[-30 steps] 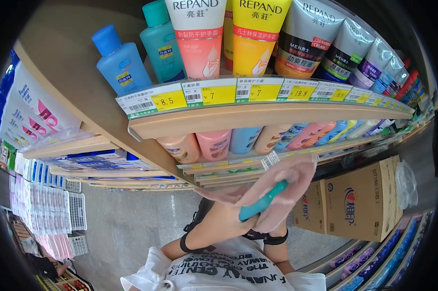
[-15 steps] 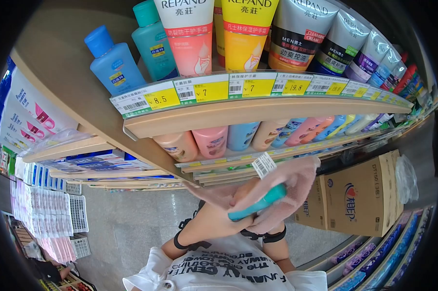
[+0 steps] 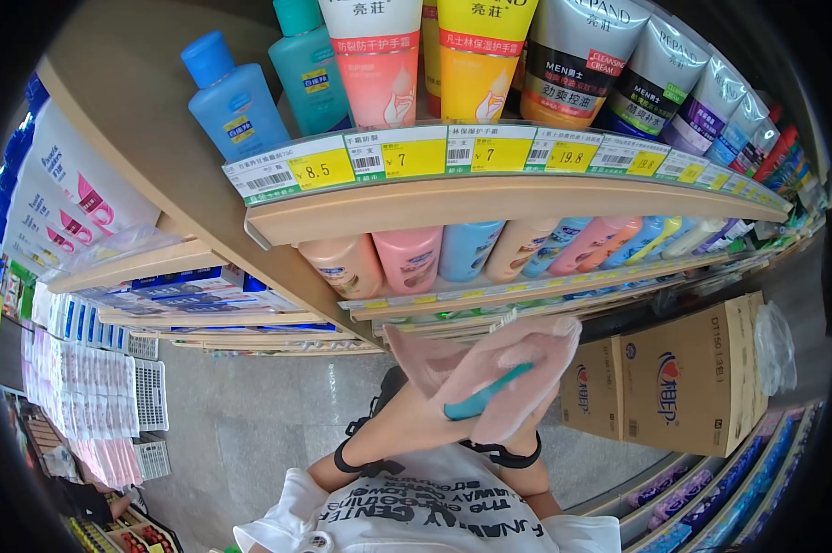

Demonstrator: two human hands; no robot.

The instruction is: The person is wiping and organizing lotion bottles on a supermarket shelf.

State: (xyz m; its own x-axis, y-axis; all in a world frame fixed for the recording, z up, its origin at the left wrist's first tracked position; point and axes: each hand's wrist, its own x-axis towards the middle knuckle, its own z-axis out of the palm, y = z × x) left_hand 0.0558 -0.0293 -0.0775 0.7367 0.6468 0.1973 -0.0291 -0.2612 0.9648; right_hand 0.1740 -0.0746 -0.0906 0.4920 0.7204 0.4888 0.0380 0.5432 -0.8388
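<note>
In the middle of the head view, my left hand [image 3: 423, 404] is closed around a teal bottle [image 3: 476, 398], held at a tilt in front of my chest. A fluffy pink cloth [image 3: 536, 355] is folded over the bottle and hides part of it. My right hand [image 3: 538, 413] is mostly covered by the cloth and presses it against the bottle from the right. The fingers of that hand are hidden in the folds. Above both hands, a blue bottle [image 3: 239, 106] and another teal bottle [image 3: 310, 74] stand upright on the shelf.
Tubes of hand cream [image 3: 479, 64] and men's cleanser [image 3: 577, 69] line the wooden shelf [image 3: 508, 205], with price tags along its edge. Several lotion bottles [image 3: 407, 258] stand below. A cardboard carton [image 3: 679, 378] is at the right, and white crates [image 3: 151, 396] with packs are at the left.
The cloth has been folded further over the bottle, covering more of it, and its raised part has swung left. The white label on the cloth has turned mostly out of sight. The view has shifted slightly.
</note>
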